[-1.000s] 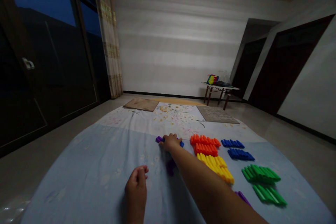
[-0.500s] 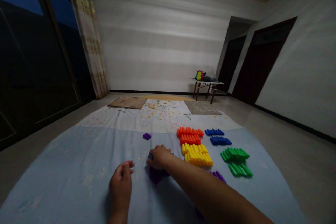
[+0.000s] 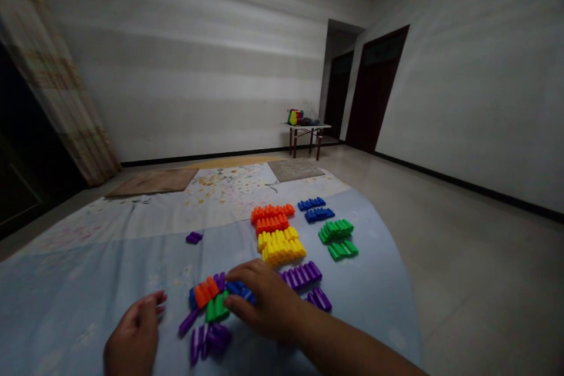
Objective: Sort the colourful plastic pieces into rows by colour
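Note:
My right hand (image 3: 264, 299) reaches over a mixed group of short plastic tubes, thumb and fingers apart. Several blue tubes (image 3: 240, 291) lie between its thumb and forefinger, partly covered by the hand. By its fingertips are orange tubes (image 3: 206, 291) and green tubes (image 3: 217, 307). Purple tubes (image 3: 211, 339) lie nearer to me. My left hand (image 3: 134, 335) rests on the cloth to the left of this group, fingers loosely bent and nothing visible in them. Beyond my right hand are a row of purple tubes (image 3: 302, 275) and a bundle of yellow tubes (image 3: 281, 247).
Sorted farther off are orange rows (image 3: 272, 218), blue rows (image 3: 318, 213) and green rows (image 3: 337, 232). A small purple piece (image 3: 194, 238) lies apart at left. The light-blue flowered cloth (image 3: 145, 247) covers the table. Two mats lie at its far edge, including a brown one (image 3: 154, 181).
The view has turned to the right, so everything sits farther left. My right hand has shifted off the spot it covered, and the mixed orange, green, blue and purple tubes now show.

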`<state>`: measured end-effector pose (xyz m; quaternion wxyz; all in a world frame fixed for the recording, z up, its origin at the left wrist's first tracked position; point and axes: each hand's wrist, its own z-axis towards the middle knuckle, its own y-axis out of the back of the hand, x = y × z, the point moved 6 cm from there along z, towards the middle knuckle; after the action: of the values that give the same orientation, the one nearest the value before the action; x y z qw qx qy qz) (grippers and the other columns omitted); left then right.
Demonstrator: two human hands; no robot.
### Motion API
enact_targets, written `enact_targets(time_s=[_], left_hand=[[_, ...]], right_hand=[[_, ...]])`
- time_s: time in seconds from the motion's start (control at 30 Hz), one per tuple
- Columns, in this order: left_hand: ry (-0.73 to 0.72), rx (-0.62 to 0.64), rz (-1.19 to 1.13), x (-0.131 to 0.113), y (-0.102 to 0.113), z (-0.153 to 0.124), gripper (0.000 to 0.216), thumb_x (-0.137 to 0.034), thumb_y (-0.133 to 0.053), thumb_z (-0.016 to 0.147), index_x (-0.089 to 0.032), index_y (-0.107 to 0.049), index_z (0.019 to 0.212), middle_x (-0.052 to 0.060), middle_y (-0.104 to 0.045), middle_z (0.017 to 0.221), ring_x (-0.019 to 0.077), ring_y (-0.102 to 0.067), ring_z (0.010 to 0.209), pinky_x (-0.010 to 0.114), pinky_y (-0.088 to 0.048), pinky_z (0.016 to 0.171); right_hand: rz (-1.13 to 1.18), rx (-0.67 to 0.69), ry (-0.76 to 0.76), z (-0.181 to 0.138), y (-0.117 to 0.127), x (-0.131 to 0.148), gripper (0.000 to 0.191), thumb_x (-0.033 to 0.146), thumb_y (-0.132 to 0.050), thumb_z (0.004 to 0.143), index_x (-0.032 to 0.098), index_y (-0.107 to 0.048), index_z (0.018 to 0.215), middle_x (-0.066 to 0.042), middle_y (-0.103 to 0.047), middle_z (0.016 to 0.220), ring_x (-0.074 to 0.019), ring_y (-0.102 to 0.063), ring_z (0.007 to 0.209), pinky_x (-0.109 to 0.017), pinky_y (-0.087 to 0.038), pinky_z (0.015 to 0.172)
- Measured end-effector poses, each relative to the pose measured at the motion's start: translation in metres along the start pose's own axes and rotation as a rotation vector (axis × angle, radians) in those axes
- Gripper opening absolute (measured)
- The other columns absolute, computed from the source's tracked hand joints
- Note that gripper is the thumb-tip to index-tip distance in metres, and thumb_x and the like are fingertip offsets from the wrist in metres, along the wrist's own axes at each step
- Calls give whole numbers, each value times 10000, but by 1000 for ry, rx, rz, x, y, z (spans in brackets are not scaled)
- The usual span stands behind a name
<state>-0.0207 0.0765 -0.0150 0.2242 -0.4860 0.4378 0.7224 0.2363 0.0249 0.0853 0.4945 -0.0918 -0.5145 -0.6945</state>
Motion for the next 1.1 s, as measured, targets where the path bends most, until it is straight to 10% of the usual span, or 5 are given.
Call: enact_targets(time_s=[0.23, 0.5, 0.77, 1.1], left_hand=[[-124, 24, 200, -42, -14, 3, 470, -557, -405, 661, -232, -651, 896, 72, -679, 941, 288, -621, 885, 411, -482, 795], [-394, 148, 540, -72, -80, 81, 538, -447, -336, 729, -127, -624, 1050, 147, -642, 1071, 271, -585, 1007, 358, -427, 913], [-394, 177, 780, -52, -120, 123, 533, -319, -393, 767, -90, -535, 1227, 197, -464, 1338, 309, -407, 1248, 433, -314, 1017], [-384, 297, 675, -36, -112, 97, 437, -306, -416, 790, -145, -577, 1164, 157, -567, 1227, 289, -503, 1130, 425, -360, 961]], right_hand=[[10, -230, 30, -29, 24, -31, 203, 238, -500, 851, 218, -590, 1032, -60, -647, 997, -177, -574, 952, -337, -459, 863], [-25, -349, 151, -36, 35, -27, 206, 168, -477, 837, 227, -563, 1015, -64, -650, 941, -181, -590, 878, -337, -495, 782], [-33, -380, 202, -38, 35, -29, 279, 114, -483, 818, 244, -554, 1054, -80, -643, 940, -202, -607, 851, -358, -530, 743], [-78, -342, 196, -42, 28, -34, 256, 77, -487, 821, 204, -563, 1030, -92, -633, 972, -196, -599, 902, -349, -532, 774]])
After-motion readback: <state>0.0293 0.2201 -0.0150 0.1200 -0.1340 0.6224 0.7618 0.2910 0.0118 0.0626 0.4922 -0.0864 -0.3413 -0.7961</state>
